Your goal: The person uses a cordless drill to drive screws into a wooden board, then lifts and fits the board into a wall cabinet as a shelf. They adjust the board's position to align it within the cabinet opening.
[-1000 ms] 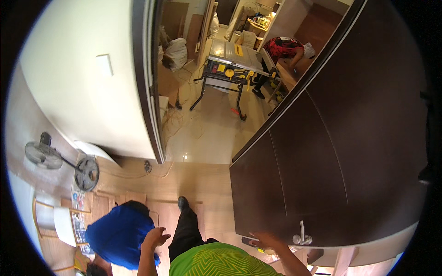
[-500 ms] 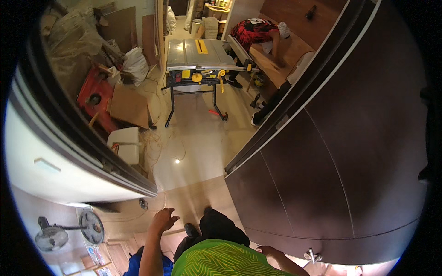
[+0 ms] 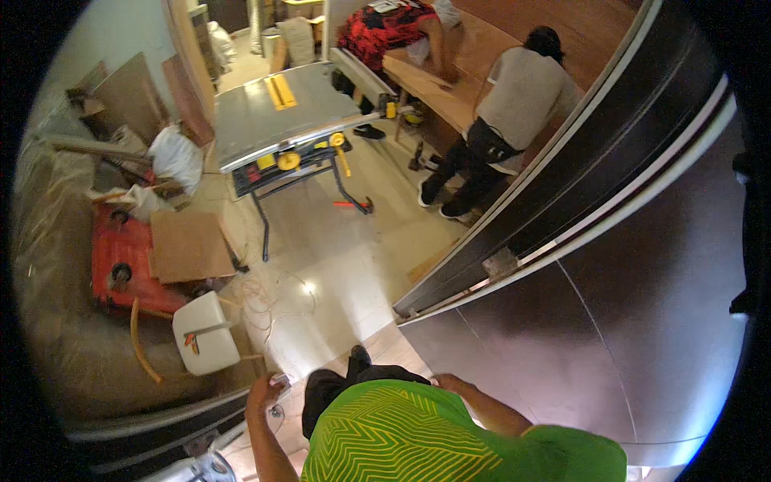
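My left hand (image 3: 263, 394) hangs at my side near the door frame, its fingers loosely bent and apart, with no held thing that I can make out. My right hand (image 3: 453, 384) is by my right hip, beside the dark brown door (image 3: 554, 345); its fingertips are partly hidden against my green shirt (image 3: 401, 426). Ahead, past the doorway, stands a table saw (image 3: 277, 112) on folding legs. A red-handled hammer (image 3: 353, 205) lies on the floor beneath it.
At the left are a white chair (image 3: 207, 333) with tools on its seat, a brown board (image 3: 191, 245) and an overturned red cart (image 3: 132, 257). Cords (image 3: 261, 301) trail over the floor. Two people, in a red-black shirt (image 3: 385, 32) and a pale shirt (image 3: 522, 92), bend over wood panels.
I have moved forward into the doorway, my view turning rightward. The table saw and chair appear further left, and the pale-shirted person shows more fully. My right hand has come up beside my hip.
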`<state>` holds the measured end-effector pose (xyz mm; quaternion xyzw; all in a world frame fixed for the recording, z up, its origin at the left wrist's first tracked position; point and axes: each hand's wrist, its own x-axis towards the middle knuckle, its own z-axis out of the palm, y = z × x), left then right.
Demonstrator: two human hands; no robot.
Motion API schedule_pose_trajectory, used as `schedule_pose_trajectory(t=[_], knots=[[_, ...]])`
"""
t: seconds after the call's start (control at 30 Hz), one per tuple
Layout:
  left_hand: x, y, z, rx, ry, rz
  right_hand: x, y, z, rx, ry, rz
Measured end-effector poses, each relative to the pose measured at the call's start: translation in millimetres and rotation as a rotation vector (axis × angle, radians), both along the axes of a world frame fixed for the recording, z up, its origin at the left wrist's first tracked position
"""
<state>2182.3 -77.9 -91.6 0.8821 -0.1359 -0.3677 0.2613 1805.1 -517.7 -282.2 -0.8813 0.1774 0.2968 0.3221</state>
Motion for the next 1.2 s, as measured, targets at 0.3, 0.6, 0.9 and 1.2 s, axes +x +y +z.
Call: schedule_pose_trajectory(t=[0.3,0.6,0.9,1.2], knots=[[122,-15,-52,-0.051,0.045,0.067,196,-46,112,0.107,0.065,-0.163],[306,-141,5,-0.054,-0.005,-0.225,230,-42,71,0.001,0.178,-0.161],[402,-262,14,0.008,0.029,-0.464,257,-99,-30,0.017,0.113,-0.106],[404,-365,-20,0.059,-0.068,-0.575,383,-313,-74,-0.098,0.164,-0.291]])
